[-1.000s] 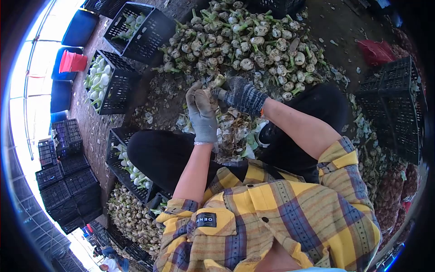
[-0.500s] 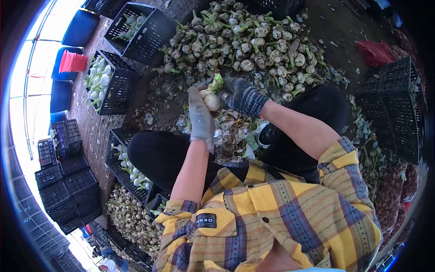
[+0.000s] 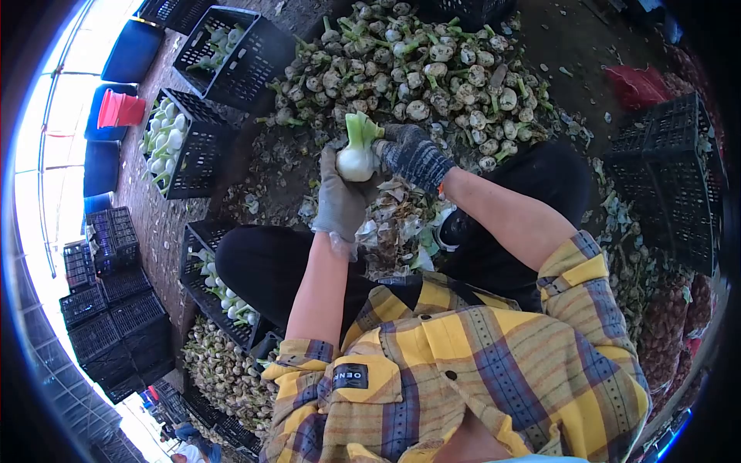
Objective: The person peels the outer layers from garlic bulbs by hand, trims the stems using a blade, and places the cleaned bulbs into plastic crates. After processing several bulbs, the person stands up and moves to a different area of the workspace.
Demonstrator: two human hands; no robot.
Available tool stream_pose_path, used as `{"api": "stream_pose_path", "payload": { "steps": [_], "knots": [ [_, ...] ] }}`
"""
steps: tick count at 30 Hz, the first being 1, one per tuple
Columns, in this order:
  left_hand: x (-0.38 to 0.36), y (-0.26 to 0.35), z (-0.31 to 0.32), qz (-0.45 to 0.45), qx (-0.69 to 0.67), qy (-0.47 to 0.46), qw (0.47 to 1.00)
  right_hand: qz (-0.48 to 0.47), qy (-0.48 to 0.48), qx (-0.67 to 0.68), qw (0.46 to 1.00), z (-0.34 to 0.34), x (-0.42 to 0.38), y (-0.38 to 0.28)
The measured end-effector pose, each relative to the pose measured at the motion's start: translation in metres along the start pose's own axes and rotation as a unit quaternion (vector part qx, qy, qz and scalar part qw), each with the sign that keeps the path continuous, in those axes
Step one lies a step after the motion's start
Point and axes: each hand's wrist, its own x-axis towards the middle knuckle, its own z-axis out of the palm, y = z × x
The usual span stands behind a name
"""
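Observation:
A peeled white onion-like bulb (image 3: 356,164) with a short green stem stands upright in my left hand (image 3: 340,202), which wears a pale grey glove and is closed around the bulb's lower part. My right hand (image 3: 417,157), in a dark knitted glove, is closed beside the stem on its right. Its curled fingers hide whatever they grip; a small orange spot shows at the glove's cuff. Below both hands, papery peelings (image 3: 394,224) litter the ground between my legs. Beyond them lies a heap of soil-stained bulbs (image 3: 417,77) with green stems.
Black crates with clean white bulbs stand at left: one upper crate (image 3: 202,143), another (image 3: 243,65) behind it, and one beside my knee (image 3: 189,270). Stacked black crates (image 3: 664,181) are at right. A red bucket (image 3: 120,109), a red sack (image 3: 637,86) and a second bulb heap (image 3: 224,363) also show.
The bulb has turned upright and now shows a cleaner white side and more green stem. My left hand has rotated under it, and my right hand has shifted slightly.

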Motion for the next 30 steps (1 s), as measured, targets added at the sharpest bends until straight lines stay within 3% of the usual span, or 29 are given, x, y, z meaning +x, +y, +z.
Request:
{"api": "stream_pose_path", "payload": {
  "steps": [1,4,7,8,11,14,15,17,19,23,27,29,30],
  "knots": [
    [0.0,-0.001,0.002,-0.001,0.007,-0.015,1.0,0.009,0.0,0.002,1.0,-0.001,0.002,0.001],
    [-0.008,-0.015,0.013,0.172,0.173,0.076,0.967,0.01,0.006,0.003,1.0,-0.004,0.007,0.009],
    [-0.003,-0.01,-0.001,0.087,0.068,-0.01,0.994,-0.025,0.013,0.017,0.999,0.0,0.008,0.014],
    [-0.002,-0.009,-0.005,0.024,-0.029,-0.03,0.999,-0.03,0.015,0.034,0.999,0.0,0.008,0.013],
    [0.004,-0.004,-0.016,-0.057,-0.112,-0.135,0.983,-0.017,0.016,0.055,0.998,0.001,0.009,0.01],
    [-0.002,-0.012,-0.002,0.116,0.134,0.049,0.983,0.01,0.001,0.057,0.998,0.0,0.003,0.006],
    [-0.001,-0.011,-0.002,0.094,0.081,0.016,0.992,0.018,-0.009,0.055,0.998,-0.001,0.002,0.004],
    [0.0,-0.008,-0.005,0.046,-0.028,-0.048,0.997,-0.163,-0.034,-0.108,0.98,-0.007,0.008,0.022],
    [0.004,-0.01,-0.011,0.005,-0.122,-0.078,0.989,-0.242,-0.041,-0.173,0.954,-0.011,0.009,0.018],
    [-0.001,-0.011,-0.014,-0.046,-0.247,-0.142,0.957,-0.19,-0.039,-0.08,0.978,-0.008,0.017,0.035],
    [-0.003,-0.008,-0.004,0.009,0.025,-0.006,1.0,0.006,0.011,0.01,1.0,-0.006,0.007,0.007],
    [-0.001,-0.01,-0.003,0.061,0.123,0.063,0.989,-0.056,0.047,-0.045,0.996,0.0,0.005,0.007],
    [-0.003,-0.01,0.0,0.047,0.12,0.053,0.99,-0.085,0.065,-0.071,0.992,0.003,0.002,0.006]
  ]
}}
